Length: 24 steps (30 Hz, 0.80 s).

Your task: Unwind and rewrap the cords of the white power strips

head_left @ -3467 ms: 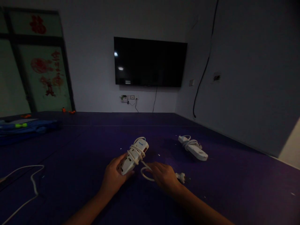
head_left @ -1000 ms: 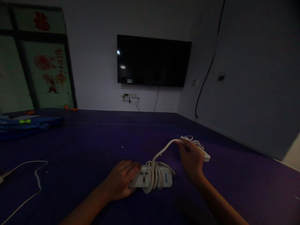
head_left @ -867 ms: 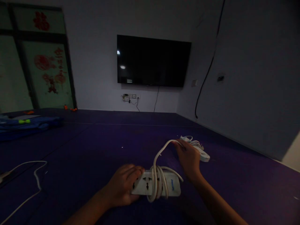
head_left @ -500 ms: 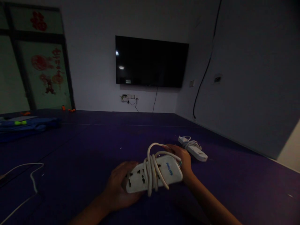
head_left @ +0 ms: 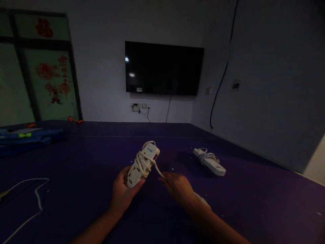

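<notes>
My left hand [head_left: 122, 193] grips the near end of a white power strip [head_left: 143, 163], which tilts up and away over the dark purple floor [head_left: 101, 162]. Its white cord [head_left: 146, 162] is wound several times round the body. My right hand [head_left: 177, 188] pinches the free length of that cord just to the right of the strip. The cord's plug end [head_left: 201, 200] shows below my right wrist.
A second white power strip [head_left: 210, 161] with its cord wrapped round it lies on the floor to the right. A loose white cable [head_left: 35, 193] lies at the far left. Blue things [head_left: 27, 139] sit at the left edge. A black TV [head_left: 164, 67] hangs on the wall.
The strip has swung from lying crosswise to pointing away from me. My right hand came off the strip's far end and back to the near right, holding the free cord.
</notes>
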### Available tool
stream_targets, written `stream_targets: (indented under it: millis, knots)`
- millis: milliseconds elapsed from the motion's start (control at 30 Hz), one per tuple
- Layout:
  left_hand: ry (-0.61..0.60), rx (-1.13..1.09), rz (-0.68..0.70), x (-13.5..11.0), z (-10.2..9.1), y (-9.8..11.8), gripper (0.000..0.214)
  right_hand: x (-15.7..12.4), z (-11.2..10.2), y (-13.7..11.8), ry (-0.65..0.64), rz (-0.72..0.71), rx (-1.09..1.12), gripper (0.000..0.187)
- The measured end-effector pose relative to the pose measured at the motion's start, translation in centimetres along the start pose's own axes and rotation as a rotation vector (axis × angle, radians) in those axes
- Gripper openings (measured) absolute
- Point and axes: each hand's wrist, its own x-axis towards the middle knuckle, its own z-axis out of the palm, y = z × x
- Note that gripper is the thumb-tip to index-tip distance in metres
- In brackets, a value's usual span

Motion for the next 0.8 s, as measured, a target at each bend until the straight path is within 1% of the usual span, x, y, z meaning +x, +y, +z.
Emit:
stream_targets:
  millis: [133,267,333,400,500,567,667,733,800]
  knots:
    - [0.044,0.005,-0.035,-0.1,0.0,0.4,0.056,-0.2,-0.5,-0.5,-0.088,-0.013,0.011,0.023]
    - [0.114,-0.004,-0.134,0.4,-0.2,0.2,0.058,-0.2,-0.7,-0.8,-0.16,-0.015,0.028,0.028]
    - [0.157,-0.027,-0.192,0.8,-0.4,-0.1,0.059,-0.3,-0.5,-1.1,-0.196,-0.028,0.037,0.029]
    - [0.191,-0.05,-0.244,1.1,-0.6,-0.3,0.059,-0.4,0.0,-1.6,-0.211,-0.074,0.058,0.03]
    - [0.206,-0.041,-0.288,1.4,-0.9,-0.6,0.058,-0.7,0.8,-2.0,-0.218,-0.145,0.075,0.034]
    - [0.201,0.004,-0.279,1.4,-0.9,-0.6,0.057,-0.9,1.0,-2.1,-0.228,-0.186,0.094,0.037]
    - [0.19,0.089,-0.208,1.6,-1.1,-0.8,0.055,-1.2,0.8,-2.2,-0.228,-0.235,0.195,0.051]
    - [0.168,0.14,-0.145,1.8,-1.2,-1.0,0.054,-1.4,0.6,-2.4,-0.199,-0.258,0.348,0.058]
    - [0.13,0.19,-0.098,2.0,-1.4,-1.2,0.056,-1.5,0.3,-2.9,-0.146,-0.26,0.542,0.056]
